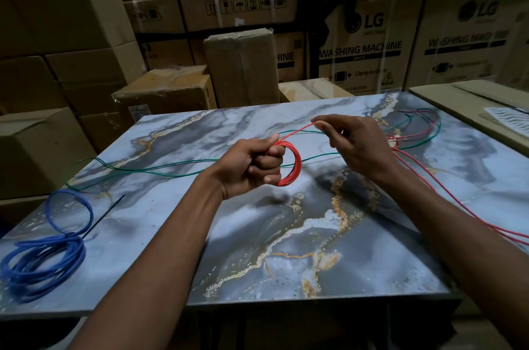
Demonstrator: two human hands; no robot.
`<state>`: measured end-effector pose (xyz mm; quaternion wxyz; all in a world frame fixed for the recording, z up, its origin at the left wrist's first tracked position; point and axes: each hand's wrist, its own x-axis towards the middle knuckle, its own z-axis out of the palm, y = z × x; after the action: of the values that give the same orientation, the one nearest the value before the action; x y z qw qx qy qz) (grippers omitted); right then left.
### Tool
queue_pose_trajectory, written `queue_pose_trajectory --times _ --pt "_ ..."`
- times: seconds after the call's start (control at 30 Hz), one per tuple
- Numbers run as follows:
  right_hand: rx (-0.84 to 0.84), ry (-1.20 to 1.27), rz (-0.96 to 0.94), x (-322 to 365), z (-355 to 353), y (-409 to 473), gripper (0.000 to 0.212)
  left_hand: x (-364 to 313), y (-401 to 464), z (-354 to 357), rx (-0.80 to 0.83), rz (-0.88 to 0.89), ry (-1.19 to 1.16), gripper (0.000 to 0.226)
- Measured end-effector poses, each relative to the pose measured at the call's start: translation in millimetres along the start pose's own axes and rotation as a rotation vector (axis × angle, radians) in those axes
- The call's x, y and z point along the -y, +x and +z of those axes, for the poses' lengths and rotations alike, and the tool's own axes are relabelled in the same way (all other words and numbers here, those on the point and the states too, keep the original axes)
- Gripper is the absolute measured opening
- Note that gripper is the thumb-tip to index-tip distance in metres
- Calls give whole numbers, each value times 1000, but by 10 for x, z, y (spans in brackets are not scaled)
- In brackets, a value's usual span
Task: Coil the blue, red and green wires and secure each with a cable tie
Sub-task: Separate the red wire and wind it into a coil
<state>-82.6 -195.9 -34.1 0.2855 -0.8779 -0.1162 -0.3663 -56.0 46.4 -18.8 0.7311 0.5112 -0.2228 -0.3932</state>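
The left hand (252,166) is closed in a fist around a small, tight red coil (294,166), held above the middle of the bench (286,249); several turns of red wire (446,195) sit stacked around its fingers. The right hand (355,146) is raised just beside it, toward the far right, pinching the free run of the same red wire between thumb and fingertips (317,122), so that a short taut length joins the pinch to the coil. The two hands are apart, linked only by that strand.

From the right hand the loose red wire runs under the forearm toward the near right edge of the bench and off it, and more red loops lie near the far right corner, tangled with the green wire (160,170). By that much slack, the red coil looks to be well short of finished, and no tie is on it yet.

The green wire lies uncoiled, stretched along the bench from the left edge behind the hands to the far right corner; it appears untouched.

At the near left corner lies the blue wire (43,261), gathered into loose loops with a further loop standing out above them. A black cable tie (104,216) cinches it at the waist, its long tail pointing toward the middle of the bench. So blue looks done, red is in hand, green remains. No spare ties are visible on the bench.

Stacked cardboard boxes (240,69) stand beyond the far edge.
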Motion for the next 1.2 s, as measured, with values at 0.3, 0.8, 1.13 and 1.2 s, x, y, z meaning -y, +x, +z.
queue_pose_trajectory --times 0.3,0.8,1.13,1.2 --pt "202 74 -74 66 59 -65 32 -63 94 -206 -290 393 -589 41" --pt "137 -231 -319 93 -9 -64 31 -158 47 -593 -816 610 -618 39" --pt "228 -70 -446 454 199 -196 21 76 269 -182 -778 564 -51 36" --pt "215 49 -401 484 228 -184 21 150 295 -137 -747 538 88 36"
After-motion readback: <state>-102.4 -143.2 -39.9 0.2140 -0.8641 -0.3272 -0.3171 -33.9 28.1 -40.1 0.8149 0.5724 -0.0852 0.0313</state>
